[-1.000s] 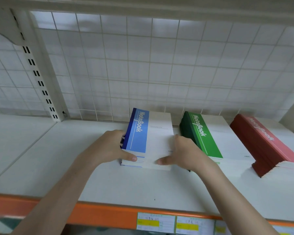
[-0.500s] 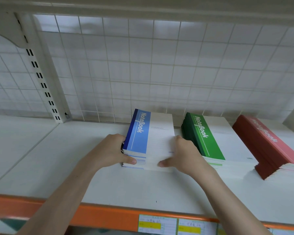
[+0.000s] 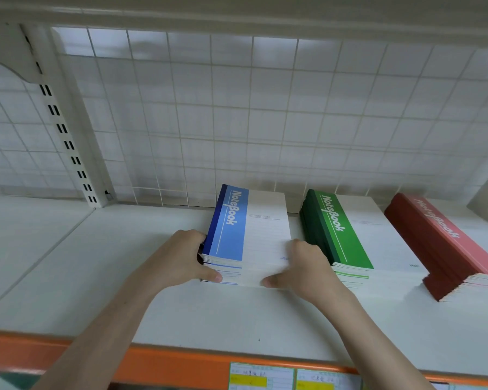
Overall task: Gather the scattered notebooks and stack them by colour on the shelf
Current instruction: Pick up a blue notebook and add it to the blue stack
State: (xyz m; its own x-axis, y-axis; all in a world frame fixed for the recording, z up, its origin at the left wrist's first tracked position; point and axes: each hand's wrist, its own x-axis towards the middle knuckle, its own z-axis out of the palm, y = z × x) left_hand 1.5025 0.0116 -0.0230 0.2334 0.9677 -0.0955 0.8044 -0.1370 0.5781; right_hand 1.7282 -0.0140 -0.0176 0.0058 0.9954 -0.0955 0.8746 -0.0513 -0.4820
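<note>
A stack of blue notebooks (image 3: 245,232) lies on the white shelf (image 3: 124,263), a little left of centre. My left hand (image 3: 181,260) grips its left side, thumb against the front edge. My right hand (image 3: 302,268) grips its right side, thumb also on the front edge. Right of it lies a stack of green notebooks (image 3: 341,235), its lower books fanned forward. Further right is a stack of red notebooks (image 3: 445,246), also slanted forward.
A white wire grid (image 3: 237,122) backs the shelf, with a slotted upright post (image 3: 65,130) at the left. The shelf's front lip is orange (image 3: 166,364) with yellow-and-white labels (image 3: 262,377). Bare shelf surface extends to the left of the blue stack.
Both hands stay clamped on the blue stack's sides. The stack has shifted slightly back on the shelf and the view has moved a little.
</note>
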